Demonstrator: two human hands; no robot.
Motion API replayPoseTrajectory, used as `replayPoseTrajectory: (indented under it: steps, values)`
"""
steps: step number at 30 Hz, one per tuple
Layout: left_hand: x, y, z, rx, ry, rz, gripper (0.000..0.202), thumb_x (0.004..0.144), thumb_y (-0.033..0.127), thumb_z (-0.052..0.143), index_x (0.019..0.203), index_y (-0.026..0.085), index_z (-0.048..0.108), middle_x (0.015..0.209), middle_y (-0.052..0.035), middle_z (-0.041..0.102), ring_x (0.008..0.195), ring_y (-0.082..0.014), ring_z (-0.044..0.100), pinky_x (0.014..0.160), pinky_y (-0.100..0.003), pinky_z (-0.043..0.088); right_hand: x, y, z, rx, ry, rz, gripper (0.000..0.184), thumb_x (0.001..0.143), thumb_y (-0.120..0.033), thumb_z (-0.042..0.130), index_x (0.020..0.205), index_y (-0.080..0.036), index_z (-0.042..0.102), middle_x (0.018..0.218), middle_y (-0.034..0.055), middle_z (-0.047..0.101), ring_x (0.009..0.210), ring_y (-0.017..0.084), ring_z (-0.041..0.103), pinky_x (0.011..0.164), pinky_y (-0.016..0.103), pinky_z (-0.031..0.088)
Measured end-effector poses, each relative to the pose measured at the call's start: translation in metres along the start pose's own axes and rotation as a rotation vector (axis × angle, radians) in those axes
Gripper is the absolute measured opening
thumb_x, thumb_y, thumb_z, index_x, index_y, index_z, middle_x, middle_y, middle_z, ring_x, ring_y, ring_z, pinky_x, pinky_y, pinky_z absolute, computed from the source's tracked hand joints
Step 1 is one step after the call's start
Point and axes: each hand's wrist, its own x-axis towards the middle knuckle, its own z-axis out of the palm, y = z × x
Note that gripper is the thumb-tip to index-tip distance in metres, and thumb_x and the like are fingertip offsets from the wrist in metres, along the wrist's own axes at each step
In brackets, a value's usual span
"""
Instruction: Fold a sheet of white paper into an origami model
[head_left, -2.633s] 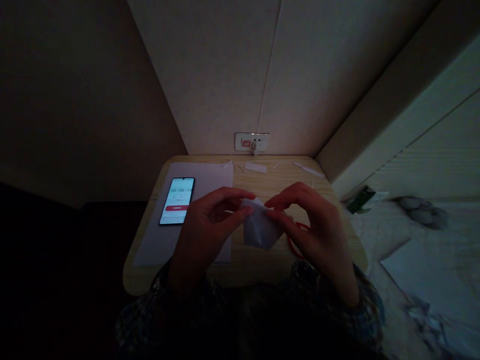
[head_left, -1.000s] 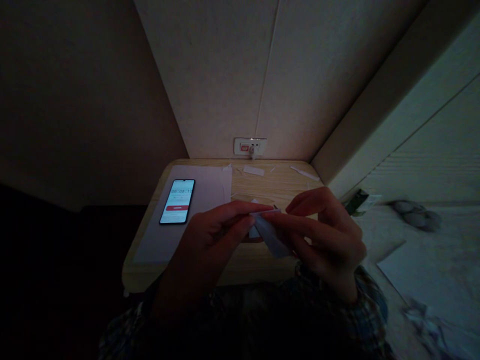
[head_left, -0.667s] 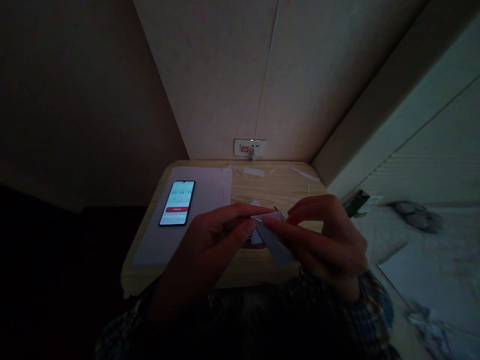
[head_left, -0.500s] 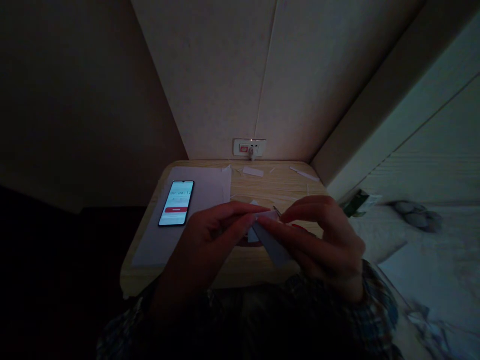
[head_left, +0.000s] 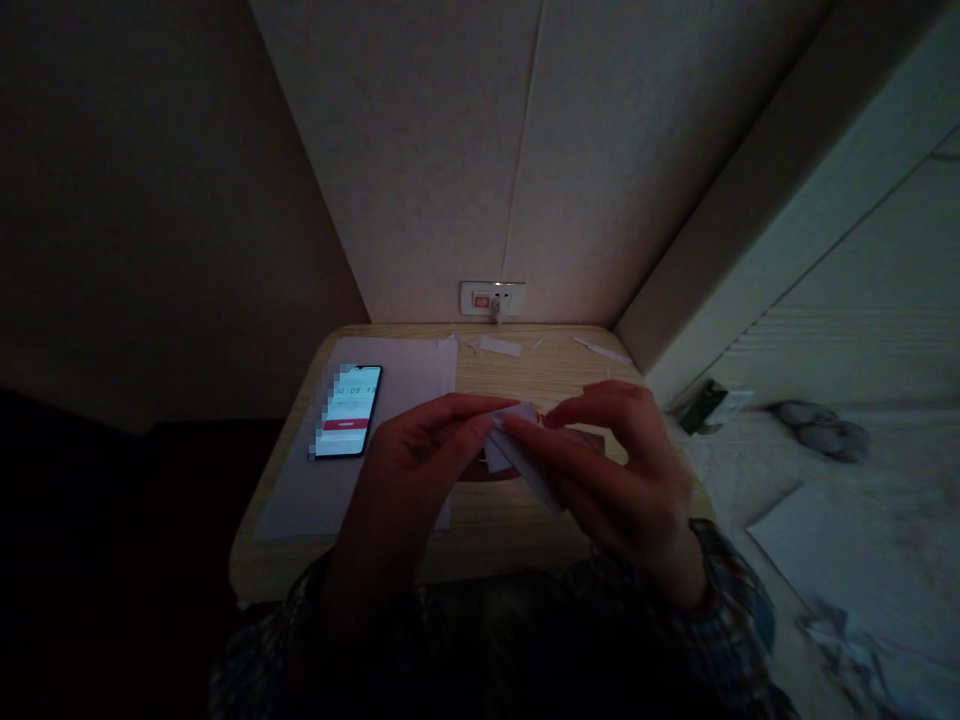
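Note:
Between both hands, above the small wooden table (head_left: 495,540), is a small folded piece of white paper (head_left: 534,480). My left hand (head_left: 420,450) pinches its left side between thumb and fingers. My right hand (head_left: 622,460) presses the paper's top with thumb and a finger, while its index finger bends above. One flap of the paper hangs down toward me. Dim light and my fingers hide part of the folds.
A stack of white paper sheets (head_left: 405,370) lies on the table's left, with a lit phone (head_left: 349,410) on it. Paper scraps (head_left: 500,346) lie along the back edge. Behind, a wall socket (head_left: 492,299) holds a plug. Grey cloth (head_left: 821,430) lies at the right.
The hands and paper appear slightly further left in view, and the paper's hanging flap looks narrower. Both hands still hold the paper. The camera view has shifted a little.

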Motion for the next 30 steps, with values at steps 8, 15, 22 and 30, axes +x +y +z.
replayPoseTrajectory:
  steps: [8,15,22,30]
  values:
    - [0.004,0.000,0.000,-0.022,0.050,-0.004,0.004,0.081,0.024,0.076,0.081,0.024,0.080,0.082,-0.0007,0.082,0.077,-0.0183,0.077,0.068,-0.026,0.064,-0.003,0.007,0.001,-0.036,-0.071,-0.070,0.029,0.099,-0.023,0.051,0.124,-0.018,0.067,0.107,0.0082,0.063,0.098,0.023,0.053,0.098,0.046,0.040]
    - [0.007,-0.008,0.004,-0.077,0.131,0.019,0.007,0.079,0.017,0.077,0.077,0.023,0.079,0.074,0.0018,0.080,0.069,-0.0138,0.075,0.067,-0.023,0.064,-0.001,0.011,0.000,0.166,-0.107,0.169,0.038,0.105,-0.039,0.039,0.124,-0.022,0.067,0.120,0.0095,0.057,0.111,0.024,0.053,0.094,0.044,0.041]
    - [0.011,-0.016,0.009,-0.072,0.227,0.103,0.006,0.080,0.017,0.077,0.076,0.021,0.076,0.080,0.0028,0.081,0.075,-0.0116,0.076,0.071,-0.019,0.062,-0.004,0.011,0.011,0.507,0.091,0.573,0.028,0.089,-0.042,0.067,0.111,-0.026,0.060,0.116,0.0067,0.063,0.112,0.024,0.058,0.097,0.043,0.047]
    - [0.006,-0.016,0.013,0.056,0.335,0.151,0.004,0.080,0.017,0.077,0.078,0.020,0.074,0.082,0.0028,0.081,0.075,-0.0127,0.076,0.070,-0.019,0.061,-0.006,0.017,0.023,0.754,0.065,0.861,0.026,0.081,-0.031,0.071,0.104,-0.025,0.060,0.091,0.0011,0.065,0.084,0.019,0.063,0.074,0.033,0.052]
